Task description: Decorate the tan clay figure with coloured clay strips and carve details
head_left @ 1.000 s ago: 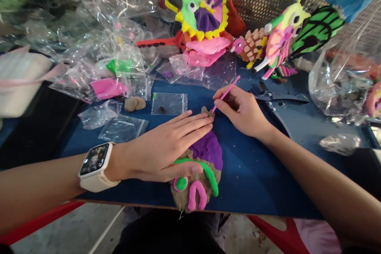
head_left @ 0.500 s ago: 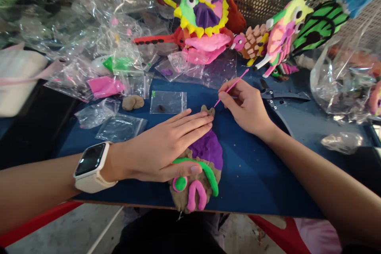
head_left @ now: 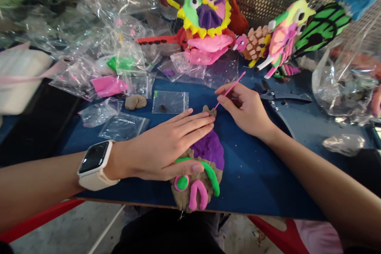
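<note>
A flat clay figure (head_left: 208,149) lies at the table's front edge, in grey-brown and purple with green and pink pieces on it. Across its upper part rests my left hand (head_left: 172,147), fingers stretched out and thumb apart, with the fingertips touching a small grey-brown clay piece (head_left: 210,110) at the figure's far end. In my right hand (head_left: 244,109) is a thin pink modelling tool (head_left: 230,89), pinched between thumb and fingers. Its lower tip meets that small clay piece. My left hand hides part of the figure.
A lump of grey-brown clay (head_left: 135,102) and small plastic bags (head_left: 170,102) lie to the left. Dark pliers-like cutters (head_left: 282,96) are beyond my right hand. Along the back stand colourful clay models (head_left: 205,8), beside heaps of clear plastic. A black object (head_left: 38,119) lies at far left.
The pink tool tilts slightly differently, and my right hand has shifted a little to the left. The whole view has slid slightly. My left hand stays on the figure.
</note>
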The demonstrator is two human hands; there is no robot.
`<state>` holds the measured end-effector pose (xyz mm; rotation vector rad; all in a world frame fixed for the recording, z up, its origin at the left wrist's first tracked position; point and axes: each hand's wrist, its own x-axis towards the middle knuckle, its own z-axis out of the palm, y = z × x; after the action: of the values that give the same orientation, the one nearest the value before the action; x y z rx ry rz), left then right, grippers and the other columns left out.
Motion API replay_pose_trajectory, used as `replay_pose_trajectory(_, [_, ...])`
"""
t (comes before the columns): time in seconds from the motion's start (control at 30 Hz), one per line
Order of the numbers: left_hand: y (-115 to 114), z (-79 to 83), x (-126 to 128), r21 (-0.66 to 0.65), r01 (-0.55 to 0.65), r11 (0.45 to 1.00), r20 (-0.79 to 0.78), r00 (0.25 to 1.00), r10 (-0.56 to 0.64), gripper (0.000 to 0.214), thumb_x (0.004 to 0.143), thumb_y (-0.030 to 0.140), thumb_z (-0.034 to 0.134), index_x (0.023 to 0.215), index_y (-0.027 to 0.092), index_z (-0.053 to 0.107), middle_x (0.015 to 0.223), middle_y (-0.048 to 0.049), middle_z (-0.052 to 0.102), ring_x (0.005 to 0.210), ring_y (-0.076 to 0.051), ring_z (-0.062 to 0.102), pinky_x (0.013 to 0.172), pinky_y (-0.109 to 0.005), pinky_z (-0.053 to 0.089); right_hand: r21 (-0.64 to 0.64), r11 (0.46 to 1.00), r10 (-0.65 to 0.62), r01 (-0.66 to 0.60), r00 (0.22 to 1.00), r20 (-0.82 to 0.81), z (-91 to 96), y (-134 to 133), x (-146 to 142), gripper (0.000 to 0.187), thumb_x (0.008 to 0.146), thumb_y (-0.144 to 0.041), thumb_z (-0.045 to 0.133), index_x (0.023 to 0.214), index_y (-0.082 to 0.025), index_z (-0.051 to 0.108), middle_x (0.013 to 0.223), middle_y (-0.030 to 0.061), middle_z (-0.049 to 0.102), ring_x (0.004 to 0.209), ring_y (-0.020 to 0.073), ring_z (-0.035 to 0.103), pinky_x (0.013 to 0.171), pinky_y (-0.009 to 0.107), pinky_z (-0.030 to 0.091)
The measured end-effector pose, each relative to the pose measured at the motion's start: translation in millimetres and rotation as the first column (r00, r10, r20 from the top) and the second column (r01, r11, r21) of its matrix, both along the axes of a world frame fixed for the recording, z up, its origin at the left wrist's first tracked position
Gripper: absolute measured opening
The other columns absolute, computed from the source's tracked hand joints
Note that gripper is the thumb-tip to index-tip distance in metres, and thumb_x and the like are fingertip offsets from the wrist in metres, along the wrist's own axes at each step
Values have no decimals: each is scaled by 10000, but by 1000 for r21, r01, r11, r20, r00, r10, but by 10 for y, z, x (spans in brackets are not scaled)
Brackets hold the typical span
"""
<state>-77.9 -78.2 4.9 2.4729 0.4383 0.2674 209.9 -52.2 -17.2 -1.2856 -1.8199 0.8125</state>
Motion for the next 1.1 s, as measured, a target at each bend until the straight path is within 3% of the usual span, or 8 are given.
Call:
replay_pose_trajectory(0.77, [1, 2, -5, -14, 0, 1000, 1, 1000, 0, 854, 1192, 686, 437, 1831, 127, 346, 1887, -209, 340, 1790, -380, 296, 1491, -608, 179, 15, 1000, -16, 17, 999, -47, 8, -2, -17, 238, 1078, -445, 746, 1167, -225, 754, 963, 39, 761, 780, 178, 694, 646, 314, 542])
replay_pose_trajectory(1.1, [-4, 0, -4, 3, -5, 1000, 60, 998, 5, 870, 1184, 721, 408, 1805, 112, 395, 1886, -226, 343, 1797, -395, 270, 1484, -620, 226, 30, 998, 50, -49, 998, -49, 25, -9, 3, 234, 1084, -407, 741, 1245, -238, 722, 955, 14, 743, 773, 164, 683, 685, 325, 543])
